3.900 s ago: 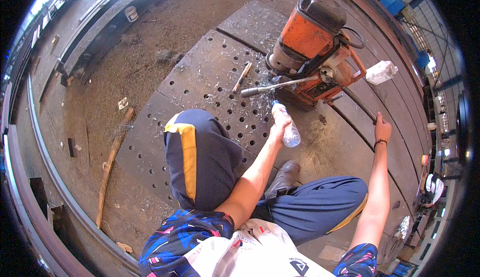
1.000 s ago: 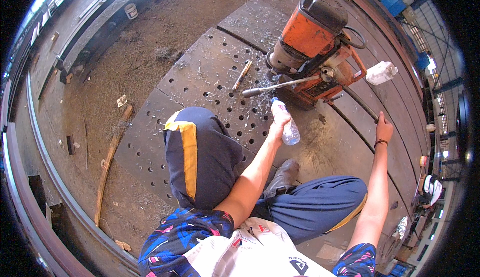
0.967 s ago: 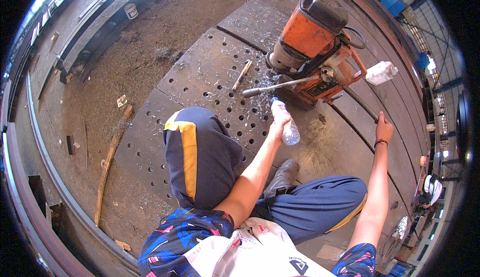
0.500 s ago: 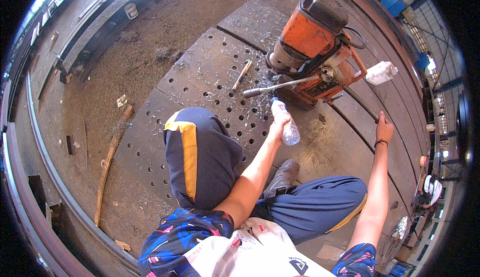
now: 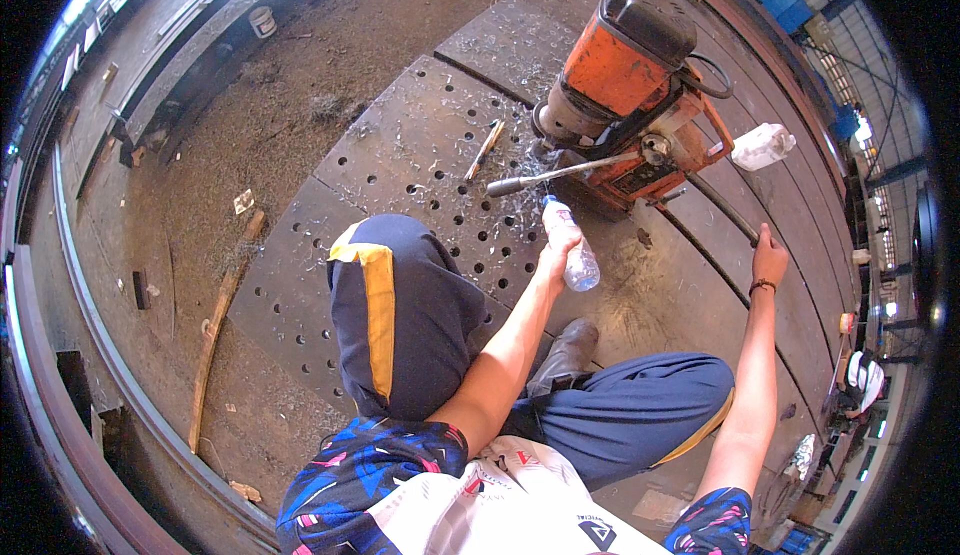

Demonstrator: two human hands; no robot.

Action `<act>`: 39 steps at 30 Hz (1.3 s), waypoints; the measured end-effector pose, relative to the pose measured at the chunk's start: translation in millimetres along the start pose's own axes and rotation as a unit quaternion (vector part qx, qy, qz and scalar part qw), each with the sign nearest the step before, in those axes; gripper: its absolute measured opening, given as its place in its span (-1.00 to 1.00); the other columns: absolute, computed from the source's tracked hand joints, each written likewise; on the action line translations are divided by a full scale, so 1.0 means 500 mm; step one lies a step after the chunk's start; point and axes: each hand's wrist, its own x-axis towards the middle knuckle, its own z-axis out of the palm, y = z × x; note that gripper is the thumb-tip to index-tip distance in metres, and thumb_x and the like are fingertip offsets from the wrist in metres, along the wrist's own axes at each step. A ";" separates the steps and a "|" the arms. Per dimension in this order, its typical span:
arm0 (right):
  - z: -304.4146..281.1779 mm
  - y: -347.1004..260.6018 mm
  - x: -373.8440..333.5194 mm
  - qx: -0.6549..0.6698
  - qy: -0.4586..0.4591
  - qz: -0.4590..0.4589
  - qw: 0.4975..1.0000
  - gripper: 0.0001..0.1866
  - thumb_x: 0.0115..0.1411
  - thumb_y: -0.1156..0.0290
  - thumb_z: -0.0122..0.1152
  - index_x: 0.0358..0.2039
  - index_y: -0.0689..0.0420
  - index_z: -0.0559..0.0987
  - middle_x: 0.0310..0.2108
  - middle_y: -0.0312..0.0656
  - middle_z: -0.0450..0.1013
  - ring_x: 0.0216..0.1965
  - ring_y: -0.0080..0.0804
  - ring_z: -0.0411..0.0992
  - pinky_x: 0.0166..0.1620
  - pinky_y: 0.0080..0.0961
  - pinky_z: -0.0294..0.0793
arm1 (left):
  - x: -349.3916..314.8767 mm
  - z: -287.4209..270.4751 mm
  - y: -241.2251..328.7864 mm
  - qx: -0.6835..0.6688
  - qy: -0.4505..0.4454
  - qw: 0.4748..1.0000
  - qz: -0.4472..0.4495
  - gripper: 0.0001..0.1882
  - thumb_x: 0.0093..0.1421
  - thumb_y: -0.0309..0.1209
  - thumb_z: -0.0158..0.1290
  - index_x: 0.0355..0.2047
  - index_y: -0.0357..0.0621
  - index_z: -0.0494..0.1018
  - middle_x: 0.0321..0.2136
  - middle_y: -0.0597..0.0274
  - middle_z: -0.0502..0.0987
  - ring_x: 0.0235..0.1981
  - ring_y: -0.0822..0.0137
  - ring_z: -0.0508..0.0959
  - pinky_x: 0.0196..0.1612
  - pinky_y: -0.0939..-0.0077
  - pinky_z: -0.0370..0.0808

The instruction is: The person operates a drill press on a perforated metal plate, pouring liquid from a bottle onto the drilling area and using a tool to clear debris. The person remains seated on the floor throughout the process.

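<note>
My left hand [image 5: 560, 242] is wrapped round a clear plastic bottle [image 5: 582, 271], tilted with its blue-capped end by the drill's base. An orange magnetic drill [image 5: 617, 67] with a black motor top stands on the steel plate [image 5: 390, 195]. My right hand [image 5: 768, 257], fingers closed, grips the end of a long feed lever [image 5: 722, 209] that runs out from the drill. A second lever with a dark grip [image 5: 505, 187] reaches left from the drill, just above the bottle. Curly metal shavings lie thick near the cutter, whose tip is hidden.
The plate has many drilled holes. A thin stick-like piece [image 5: 485, 150] lies among the shavings. Behind the drill sits a translucent white container [image 5: 763, 146]. To the left, a wooden pole [image 5: 222, 320] rests on the dirt beside long steel rails [image 5: 95, 285]. A white helmet [image 5: 866, 379] shows at far right.
</note>
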 end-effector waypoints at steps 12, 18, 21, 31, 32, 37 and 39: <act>-0.007 -0.011 -0.004 0.009 0.007 -0.010 1.000 -0.38 0.15 -0.13 0.07 -0.29 0.29 0.63 -0.36 0.19 0.54 -0.23 0.06 0.54 -0.14 -0.22 0.44 | 0.015 -0.013 -0.009 0.008 -0.009 1.000 0.005 -0.45 0.16 -0.32 0.12 0.08 -0.27 0.19 -0.25 -0.07 0.53 -0.32 0.03 0.62 -0.24 0.13 0.60; -0.010 -0.007 -0.007 0.007 0.019 -0.013 1.000 -0.39 0.14 -0.13 0.07 -0.29 0.27 0.64 -0.36 0.18 0.54 -0.24 0.06 0.54 -0.14 -0.21 0.44 | 0.019 -0.012 -0.016 0.003 -0.002 1.000 -0.013 -0.49 0.11 -0.35 0.16 0.05 -0.21 0.29 -0.22 0.09 0.53 -0.30 0.16 0.61 -0.22 0.21 0.57; -0.013 -0.017 -0.013 0.015 0.020 -0.011 1.000 -0.39 0.14 -0.13 0.07 -0.29 0.27 0.64 -0.36 0.17 0.54 -0.25 0.06 0.53 -0.15 -0.21 0.43 | 0.031 -0.023 -0.022 0.014 0.005 1.000 -0.003 -0.49 0.12 -0.33 0.16 0.05 -0.22 0.28 -0.22 0.06 0.53 -0.29 0.13 0.60 -0.20 0.18 0.56; -0.016 -0.042 -0.019 0.019 0.030 -0.017 0.999 -0.37 0.15 -0.14 0.06 -0.34 0.30 0.63 -0.40 0.17 0.53 -0.30 0.06 0.52 -0.18 -0.20 0.43 | 0.055 -0.046 -0.028 0.028 0.005 1.000 -0.008 -0.42 0.07 -0.31 0.20 0.08 -0.19 0.29 -0.12 0.14 0.50 -0.16 0.22 0.55 -0.10 0.23 0.50; -0.017 -0.039 -0.019 0.018 0.033 -0.017 0.999 -0.37 0.15 -0.14 0.06 -0.34 0.31 0.62 -0.40 0.18 0.53 -0.31 0.06 0.52 -0.18 -0.20 0.43 | 0.049 -0.039 -0.027 0.027 0.007 1.000 -0.009 -0.42 0.07 -0.32 0.19 0.08 -0.20 0.29 -0.13 0.14 0.50 -0.16 0.21 0.55 -0.11 0.23 0.51; -0.016 -0.006 -0.008 0.005 0.035 -0.027 0.999 -0.37 0.16 -0.12 0.04 -0.39 0.33 0.61 -0.44 0.21 0.51 -0.34 0.09 0.51 -0.21 -0.17 0.41 | 0.008 -0.005 -0.015 0.019 -0.002 1.000 -0.017 -0.46 0.09 -0.33 0.17 0.06 -0.21 0.30 -0.17 0.12 0.51 -0.21 0.21 0.57 -0.15 0.24 0.53; -0.017 -0.016 -0.008 0.007 0.035 -0.032 0.999 -0.37 0.17 -0.11 0.03 -0.41 0.34 0.60 -0.45 0.21 0.50 -0.35 0.10 0.50 -0.23 -0.15 0.40 | 0.008 -0.007 -0.011 0.017 -0.003 1.000 -0.012 -0.47 0.11 -0.34 0.15 0.06 -0.22 0.27 -0.19 0.06 0.51 -0.24 0.15 0.59 -0.18 0.19 0.55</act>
